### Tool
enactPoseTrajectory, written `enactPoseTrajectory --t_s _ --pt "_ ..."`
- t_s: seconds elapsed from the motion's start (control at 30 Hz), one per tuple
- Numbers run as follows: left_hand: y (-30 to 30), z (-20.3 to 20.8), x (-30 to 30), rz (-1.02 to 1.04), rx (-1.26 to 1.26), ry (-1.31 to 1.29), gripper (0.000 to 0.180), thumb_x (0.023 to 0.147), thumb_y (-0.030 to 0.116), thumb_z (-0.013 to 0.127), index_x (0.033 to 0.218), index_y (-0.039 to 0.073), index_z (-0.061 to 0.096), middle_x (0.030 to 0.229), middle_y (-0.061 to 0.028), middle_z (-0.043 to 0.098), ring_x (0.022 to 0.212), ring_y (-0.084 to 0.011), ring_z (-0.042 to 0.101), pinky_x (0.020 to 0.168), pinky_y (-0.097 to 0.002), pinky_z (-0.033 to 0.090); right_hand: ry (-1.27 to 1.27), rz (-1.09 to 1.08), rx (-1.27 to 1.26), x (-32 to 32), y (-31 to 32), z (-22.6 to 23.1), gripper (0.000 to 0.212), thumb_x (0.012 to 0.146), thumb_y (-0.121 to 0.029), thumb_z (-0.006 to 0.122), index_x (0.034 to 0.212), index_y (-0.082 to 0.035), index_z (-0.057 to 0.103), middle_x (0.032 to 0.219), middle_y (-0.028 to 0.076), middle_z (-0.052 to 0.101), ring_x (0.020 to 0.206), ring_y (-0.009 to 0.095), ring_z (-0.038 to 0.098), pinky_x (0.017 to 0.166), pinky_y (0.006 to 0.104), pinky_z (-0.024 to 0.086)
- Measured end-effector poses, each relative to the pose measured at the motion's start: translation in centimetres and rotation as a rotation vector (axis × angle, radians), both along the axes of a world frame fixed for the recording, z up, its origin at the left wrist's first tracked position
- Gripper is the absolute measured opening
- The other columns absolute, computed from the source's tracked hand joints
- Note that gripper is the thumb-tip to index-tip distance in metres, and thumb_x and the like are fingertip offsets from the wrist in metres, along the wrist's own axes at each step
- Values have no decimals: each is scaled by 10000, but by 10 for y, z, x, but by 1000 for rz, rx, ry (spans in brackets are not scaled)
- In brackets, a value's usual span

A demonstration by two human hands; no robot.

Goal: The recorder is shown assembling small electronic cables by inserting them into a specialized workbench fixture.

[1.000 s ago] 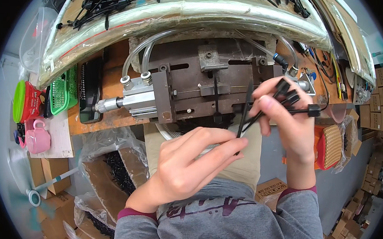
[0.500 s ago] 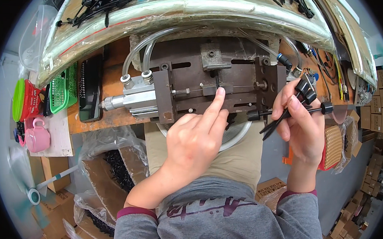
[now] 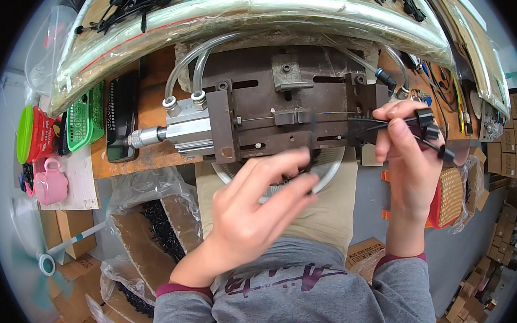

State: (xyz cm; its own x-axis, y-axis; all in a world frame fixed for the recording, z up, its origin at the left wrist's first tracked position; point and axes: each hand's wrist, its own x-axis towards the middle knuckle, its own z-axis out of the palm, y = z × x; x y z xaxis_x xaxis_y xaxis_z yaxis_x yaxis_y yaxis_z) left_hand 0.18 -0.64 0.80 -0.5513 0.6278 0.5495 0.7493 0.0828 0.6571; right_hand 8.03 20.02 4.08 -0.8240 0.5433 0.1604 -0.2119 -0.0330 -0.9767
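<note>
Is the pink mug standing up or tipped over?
Standing up. The pink mug sits on the pale shelf at the far left, beside the red container, with its handle at the side and its base down.

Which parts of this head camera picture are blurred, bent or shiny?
In the head view, the left hand is smeared at its fingertips by motion blur, while the right hand with its black plastic parts looks sharper; the fisheye bends the clear plastic sheet into an arc; glare streaks run along that sheet; the metal machine is evenly lit.
</note>
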Motion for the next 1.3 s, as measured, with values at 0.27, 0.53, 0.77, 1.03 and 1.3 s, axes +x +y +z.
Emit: enactPoseTrajectory --t_s 0.27,0.53,0.77,1.03,1.3 --pt "20 -22 -7 168 -246 288 296 682 112 838 948 41 730 1227 -109 712 670 -174 664 607 -277 516 102 -173 1101 6 -4 -3 254 736 23 826 976 -24 756 985 115 727 883 225 702 750 308 566" --pt "14 -4 -3 -75 18 -181 358 683 66 877 1002 11 725 1123 -132 735 757 -196 702 650 -279 548 291 -45 1489 9 -6 -19 361 662 -35 731 1001 88 743 994 184 696 760 248 710 612 313 578" --pt "3 7 -1 -79 73 -195 389 687 2 865 1051 -8 727 1059 -162 725 864 -230 710 733 -324 583 251 18 1410 0 -12 -12 350 712 -35 695 1038 88 732 1077 219 701 881 291 734 741 359 630" --pt "16 -19 -3 131 -228 241 311 689 45 816 988 14 735 1210 -149 702 793 -235 701 692 -320 565 217 -172 1120 2 -6 -32 291 792 58 728 1082 43 719 1121 205 715 923 292 734 761 346 609" --pt "15 -6 -8 68 -300 133 322 701 87 844 1004 31 746 1198 -132 716 746 -185 715 655 -276 559 269 -107 1377 9 5 -22 273 751 37 776 1014 64 711 1056 222 721 748 262 724 607 306 577"
